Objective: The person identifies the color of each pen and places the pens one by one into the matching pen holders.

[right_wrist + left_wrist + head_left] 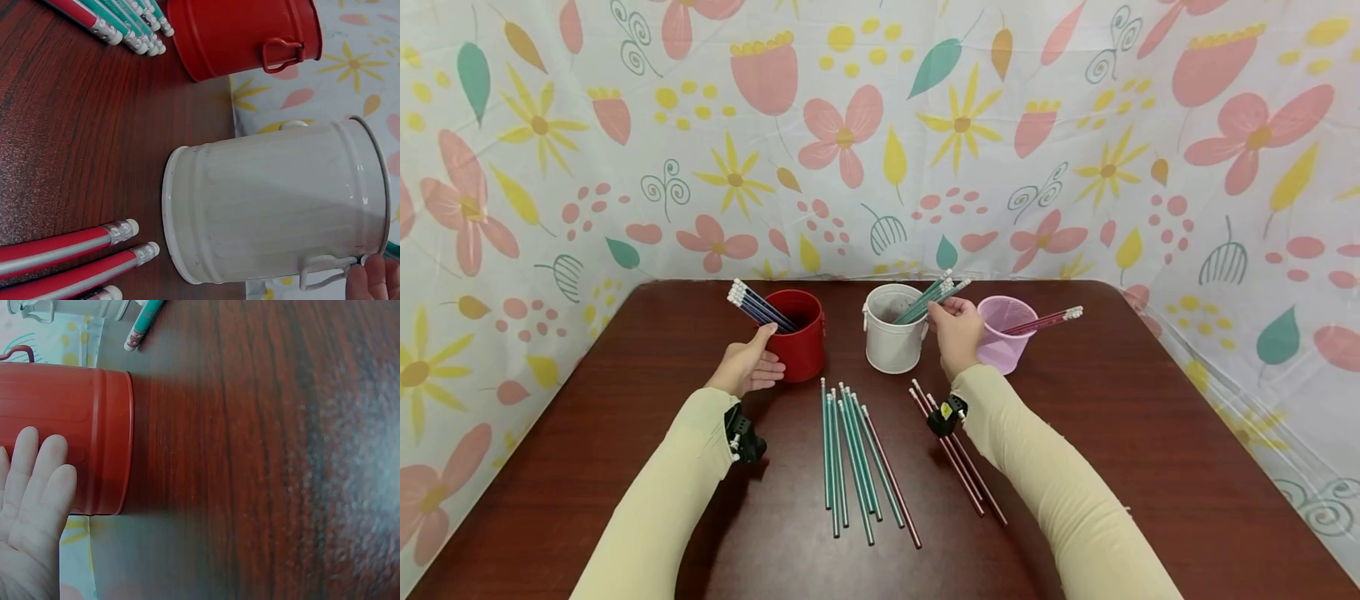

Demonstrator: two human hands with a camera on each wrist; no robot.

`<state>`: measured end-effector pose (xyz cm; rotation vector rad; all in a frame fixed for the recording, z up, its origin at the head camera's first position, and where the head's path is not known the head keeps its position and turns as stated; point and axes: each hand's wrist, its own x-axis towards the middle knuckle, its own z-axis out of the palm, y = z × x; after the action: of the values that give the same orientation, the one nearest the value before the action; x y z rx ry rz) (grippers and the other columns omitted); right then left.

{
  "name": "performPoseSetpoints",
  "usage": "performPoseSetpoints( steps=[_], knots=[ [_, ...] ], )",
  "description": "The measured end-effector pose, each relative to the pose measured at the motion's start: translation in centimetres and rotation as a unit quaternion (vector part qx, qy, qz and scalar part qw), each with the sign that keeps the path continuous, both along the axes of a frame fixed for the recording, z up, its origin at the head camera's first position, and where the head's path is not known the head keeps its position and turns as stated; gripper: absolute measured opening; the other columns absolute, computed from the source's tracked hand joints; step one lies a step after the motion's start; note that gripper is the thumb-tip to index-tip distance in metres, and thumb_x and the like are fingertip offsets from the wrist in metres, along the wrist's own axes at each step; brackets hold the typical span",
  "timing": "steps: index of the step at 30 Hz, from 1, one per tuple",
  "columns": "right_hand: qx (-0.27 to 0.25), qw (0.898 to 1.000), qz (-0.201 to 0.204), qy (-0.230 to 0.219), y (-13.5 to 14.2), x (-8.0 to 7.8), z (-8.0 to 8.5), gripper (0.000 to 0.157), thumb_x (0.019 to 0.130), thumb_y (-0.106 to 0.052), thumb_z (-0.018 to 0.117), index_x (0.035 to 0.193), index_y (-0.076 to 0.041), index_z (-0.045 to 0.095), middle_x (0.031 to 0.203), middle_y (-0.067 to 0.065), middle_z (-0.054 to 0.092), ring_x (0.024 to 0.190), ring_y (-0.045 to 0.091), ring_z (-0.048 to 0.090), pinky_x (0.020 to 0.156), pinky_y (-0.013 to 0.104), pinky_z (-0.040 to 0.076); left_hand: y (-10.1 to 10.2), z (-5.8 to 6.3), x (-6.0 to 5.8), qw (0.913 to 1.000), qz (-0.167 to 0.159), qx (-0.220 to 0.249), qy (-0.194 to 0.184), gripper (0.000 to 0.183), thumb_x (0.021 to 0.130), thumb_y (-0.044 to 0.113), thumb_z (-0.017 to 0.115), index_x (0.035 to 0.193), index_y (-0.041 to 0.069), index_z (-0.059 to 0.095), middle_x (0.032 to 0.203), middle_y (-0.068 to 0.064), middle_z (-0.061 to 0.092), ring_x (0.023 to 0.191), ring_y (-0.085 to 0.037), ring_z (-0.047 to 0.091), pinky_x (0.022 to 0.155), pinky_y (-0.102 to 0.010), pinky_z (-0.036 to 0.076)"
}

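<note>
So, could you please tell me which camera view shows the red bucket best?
The head view: it takes in the red bucket, its opening and the dark blue pencils inside. The left wrist view crops it, with the left hand in front; the right wrist view crops it too, but shows a handle.

Left hand (748,362) with fingers straight, thumb apart; right hand (958,333) with fingers bent
</note>
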<state>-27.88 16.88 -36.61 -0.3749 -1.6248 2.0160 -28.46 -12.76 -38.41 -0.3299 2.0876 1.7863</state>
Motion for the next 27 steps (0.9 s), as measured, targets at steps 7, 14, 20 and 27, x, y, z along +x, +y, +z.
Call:
performPoseSetpoints(
  steps=[7,14,20,27],
  knots=[
    [0.018,0.997,0.04,-0.059,0.3,-0.1,-0.5,0.01,0.082,0.006,0.064,0.088,0.005,0.056,0.065,-0.004,0.056,0.051,0.001,0.054,0.053,0.018,0.05,0.1,-0.3,0.2,1.0,-0.004,0.005,0.003,0.075,0.095,0.055,0.043,0.123,-0.014,0.049,0.114,-0.024,0.063,0.084,-0.02,0.067,0.09,-0.039,0.051],
    [0.067,0.989,0.069,-0.112,0.4,-0.2,-0.3,0.015,0.084,-0.001,0.064,0.095,0.008,0.059,0.061,-0.003,0.053,0.052,0.004,0.053,0.052,0.02,0.051,0.0,-0.1,0.1,1.0,-0.002,0.002,-0.002,0.076,0.094,0.056,0.043,0.123,-0.014,0.048,0.116,-0.024,0.062,0.085,-0.02,0.067,0.09,-0.038,0.051],
    [0.076,0.983,0.114,-0.123,1.3,0.6,-0.3,0.007,0.085,-0.002,0.062,0.087,0.001,0.056,0.059,-0.003,0.053,0.052,0.006,0.053,0.049,0.019,0.049,0.0,-0.1,0.1,1.0,-0.006,0.004,0.003,0.075,0.095,0.055,0.043,0.123,-0.014,0.049,0.116,-0.025,0.062,0.085,-0.02,0.067,0.09,-0.038,0.051],
    [0.203,0.942,0.209,-0.167,3.5,2.5,0.2,0.005,0.085,-0.001,0.061,0.085,0.003,0.059,0.06,0.0,0.056,0.053,0.007,0.055,0.051,0.02,0.049,-0.1,-0.1,-0.2,1.0,-0.006,0.003,0.002,0.077,0.094,0.056,0.043,0.125,-0.014,0.047,0.124,-0.028,0.057,0.09,-0.023,0.067,0.09,-0.038,0.051]
  ],
)
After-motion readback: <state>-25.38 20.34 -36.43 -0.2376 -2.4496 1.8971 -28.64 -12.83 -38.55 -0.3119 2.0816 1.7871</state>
